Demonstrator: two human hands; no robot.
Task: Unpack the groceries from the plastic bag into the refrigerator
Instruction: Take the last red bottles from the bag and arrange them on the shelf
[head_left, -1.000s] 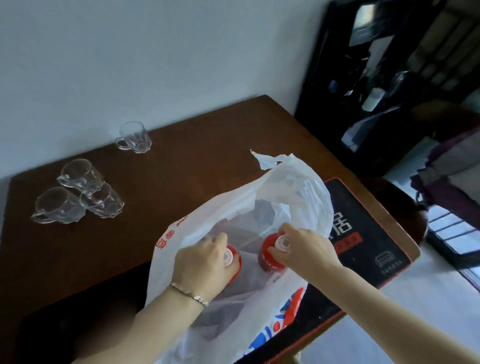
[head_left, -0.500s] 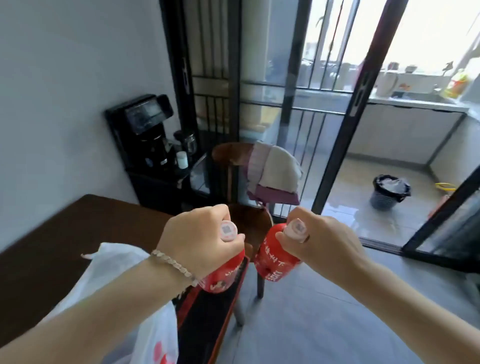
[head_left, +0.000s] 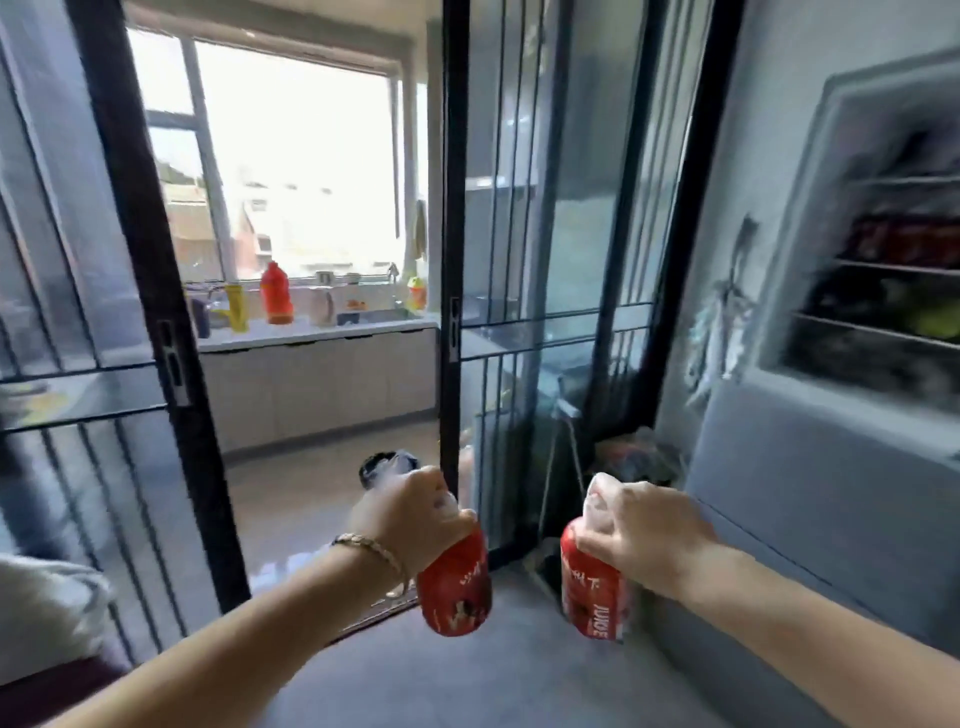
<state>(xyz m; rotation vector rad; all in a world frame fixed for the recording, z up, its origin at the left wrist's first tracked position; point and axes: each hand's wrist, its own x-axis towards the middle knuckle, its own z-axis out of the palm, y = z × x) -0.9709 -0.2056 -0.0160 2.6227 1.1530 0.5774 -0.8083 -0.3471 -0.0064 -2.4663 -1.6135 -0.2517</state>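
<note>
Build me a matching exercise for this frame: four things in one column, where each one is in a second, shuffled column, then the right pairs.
Things
1. bracelet
2. bottle lettered JUICE
3. orange jug
4. refrigerator

Places
A. on the counter below the window
B. gripped by the right hand
C. far right of the view, shelves showing
D. on the wrist behind the left hand, which grips the other red bottle

Pairs: 1-D, 2-B, 3-A, 4-C.
</note>
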